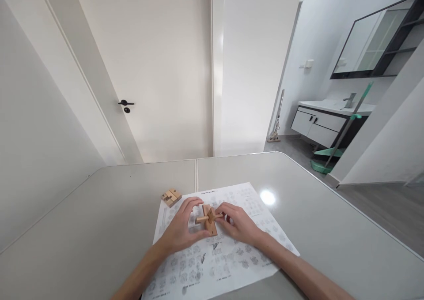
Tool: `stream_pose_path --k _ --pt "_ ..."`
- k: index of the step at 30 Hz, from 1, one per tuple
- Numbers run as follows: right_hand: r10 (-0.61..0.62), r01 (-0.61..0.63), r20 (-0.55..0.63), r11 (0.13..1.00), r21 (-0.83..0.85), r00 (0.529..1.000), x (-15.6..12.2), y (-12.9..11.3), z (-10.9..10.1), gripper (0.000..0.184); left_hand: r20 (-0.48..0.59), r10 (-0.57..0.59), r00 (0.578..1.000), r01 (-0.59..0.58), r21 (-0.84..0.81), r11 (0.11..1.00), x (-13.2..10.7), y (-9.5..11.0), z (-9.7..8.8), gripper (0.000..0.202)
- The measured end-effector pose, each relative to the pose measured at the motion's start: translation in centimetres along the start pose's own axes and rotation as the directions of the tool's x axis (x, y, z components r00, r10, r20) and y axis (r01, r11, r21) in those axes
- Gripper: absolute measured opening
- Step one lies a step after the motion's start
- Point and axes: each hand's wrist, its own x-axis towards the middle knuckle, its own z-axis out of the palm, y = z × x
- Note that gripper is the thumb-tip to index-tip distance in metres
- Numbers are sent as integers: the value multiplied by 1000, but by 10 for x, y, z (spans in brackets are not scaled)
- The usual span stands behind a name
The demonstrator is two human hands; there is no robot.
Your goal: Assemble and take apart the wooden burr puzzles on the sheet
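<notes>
A wooden burr puzzle [210, 227], with light-brown pieces crossing one another and a round rod [200, 220] sticking out to the left, is between my hands over a printed sheet. My left hand [180, 227] curves around its left side, thumb against the near end and fingers by the far end. From the right, my right hand [239, 223] pinches the crossing part with thumb and fingertips, which hide that end. Small line drawings of puzzles cover the white instruction sheet [228, 271] under both hands.
A compact wooden block puzzle [171, 197] lies at the sheet's far left corner. The grey table [82, 229] has a seam [197, 176] and a glare spot. Beyond it stand a white door [165, 70], a vanity [326, 119] and a green dustpan [321, 166].
</notes>
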Motion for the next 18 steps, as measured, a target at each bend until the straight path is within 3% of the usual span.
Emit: stream_pose_path --k 2,4,11,18 --pt "-19 19 4 1000 -2 1000 0 -4 1 15 54 -14 998 16 -28 999 -2 1 1 98" --pt "-33 33 10 999 -5 999 0 -7 2 15 91 -23 996 27 -41 999 -3 2 4 107" --pt "-47 47 7 999 -2 999 2 -11 2 18 23 19 1000 -19 0 1000 -1 5 10 79" --pt "-33 33 5 999 -1 999 6 -10 -8 20 -51 35 998 -33 31 999 5 13 6 74"
